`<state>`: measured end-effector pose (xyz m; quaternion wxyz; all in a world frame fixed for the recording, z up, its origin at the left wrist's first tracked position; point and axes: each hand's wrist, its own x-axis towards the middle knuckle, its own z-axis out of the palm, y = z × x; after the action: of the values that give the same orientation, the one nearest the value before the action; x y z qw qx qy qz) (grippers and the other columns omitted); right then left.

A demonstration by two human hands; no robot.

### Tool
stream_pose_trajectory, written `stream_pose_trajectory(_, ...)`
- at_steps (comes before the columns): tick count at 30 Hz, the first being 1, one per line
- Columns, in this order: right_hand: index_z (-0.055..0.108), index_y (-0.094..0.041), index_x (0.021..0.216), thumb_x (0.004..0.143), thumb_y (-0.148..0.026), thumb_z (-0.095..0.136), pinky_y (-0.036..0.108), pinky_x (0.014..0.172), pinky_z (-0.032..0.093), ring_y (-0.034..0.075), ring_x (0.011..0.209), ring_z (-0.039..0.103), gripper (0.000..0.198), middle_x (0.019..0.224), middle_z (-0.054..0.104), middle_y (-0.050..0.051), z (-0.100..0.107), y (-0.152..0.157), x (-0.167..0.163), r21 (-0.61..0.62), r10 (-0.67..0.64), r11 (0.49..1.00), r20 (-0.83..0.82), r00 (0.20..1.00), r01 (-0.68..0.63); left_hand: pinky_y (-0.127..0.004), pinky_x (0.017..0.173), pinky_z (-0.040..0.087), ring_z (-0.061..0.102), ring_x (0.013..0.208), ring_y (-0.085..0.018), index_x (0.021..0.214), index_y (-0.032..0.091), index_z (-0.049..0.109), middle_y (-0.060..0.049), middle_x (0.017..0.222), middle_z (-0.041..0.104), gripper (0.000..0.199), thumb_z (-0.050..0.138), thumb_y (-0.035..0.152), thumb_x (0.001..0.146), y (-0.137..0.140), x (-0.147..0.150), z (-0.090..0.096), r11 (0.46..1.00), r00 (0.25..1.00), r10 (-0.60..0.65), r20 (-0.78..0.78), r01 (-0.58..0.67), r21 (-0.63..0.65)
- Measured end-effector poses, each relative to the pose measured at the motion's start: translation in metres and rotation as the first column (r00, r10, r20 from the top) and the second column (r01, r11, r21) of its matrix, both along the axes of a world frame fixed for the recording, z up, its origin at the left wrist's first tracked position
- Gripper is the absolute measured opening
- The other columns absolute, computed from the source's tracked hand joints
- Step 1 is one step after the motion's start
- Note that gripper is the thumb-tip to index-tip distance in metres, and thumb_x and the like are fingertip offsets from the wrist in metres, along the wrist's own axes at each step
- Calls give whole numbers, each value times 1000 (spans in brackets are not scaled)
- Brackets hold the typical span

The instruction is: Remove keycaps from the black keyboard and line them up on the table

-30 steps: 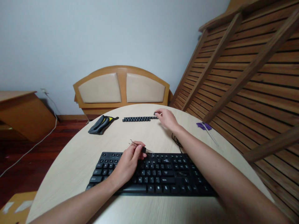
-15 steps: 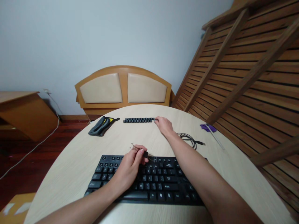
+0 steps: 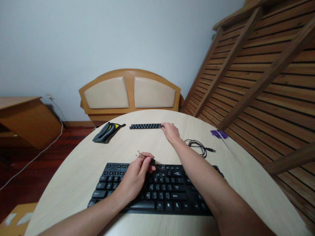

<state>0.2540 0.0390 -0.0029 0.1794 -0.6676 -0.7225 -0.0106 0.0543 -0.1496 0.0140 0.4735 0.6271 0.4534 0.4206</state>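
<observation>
My left hand (image 3: pixel 137 173) is closed round a wire keycap puller (image 3: pixel 153 162) with a dark middle. Its wire loops stick out on both sides, over the upper part of a black keyboard (image 3: pixel 145 205). Bare key sockets show in the keyboard's top rows. Farther off, my right hand (image 3: pixel 171 131) pinches a small black keycap (image 3: pixel 162 126) at the right end of rows of loose keycaps (image 3: pixel 145 126), set side by side on the table. The fingertips partly cover that keycap.
On the round pale table (image 3: pixel 81 183) lie a dark grey and yellow cloth pouch (image 3: pixel 104 133), a coiled black USB cable (image 3: pixel 203 149) and a purple cloth (image 3: pixel 219 134) with a thin white stick (image 3: pixel 226 144). A wooden headboard (image 3: pixel 131 88) stands behind.
My right hand has shifted slightly left along the keycap rows and now covers the gap at their right end. My left hand has hardly moved and still holds the puller.
</observation>
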Motion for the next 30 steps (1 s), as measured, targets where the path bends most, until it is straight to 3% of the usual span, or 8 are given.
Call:
stream_pose_trajectory(18, 62, -26, 120, 96, -26, 51, 31, 87, 45, 23, 112, 58, 26, 120, 66, 7, -1, 0, -4, 2, -4, 1000, 0, 1000, 4, -33, 75, 47, 62, 74, -19, 105, 17, 56, -2, 78, 66, 29, 39, 40, 98, 0, 1, 1, 1000, 1000, -1, 1, 1, 17)
stream_pose_trajectory(26, 42, -18, 139, 92, -17, 52, 35, 83, 46, 27, 105, 63, 48, 117, 67, 16, 27, -19, -6, -116, -9, 993, 22, 1000, 11, -33, 75, 49, 63, 75, -19, 106, 16, 56, -2, 78, 65, 31, 39, 41, 98, 1, 0, 2, 1000, 1000, -10, 3, 10, 4)
stream_pose_trajectory(30, 46, -16, 135, 85, -17, 60, 36, 86, 46, 29, 106, 63, 52, 116, 68, 16, 47, -50, -3, -194, 87, 978, 31, 996, -80, -32, 73, 49, 63, 75, -19, 106, 16, 56, -2, 78, 65, 31, 40, 41, 98, 1, 1, 4, 1000, 1000, -9, -5, 9, 10)
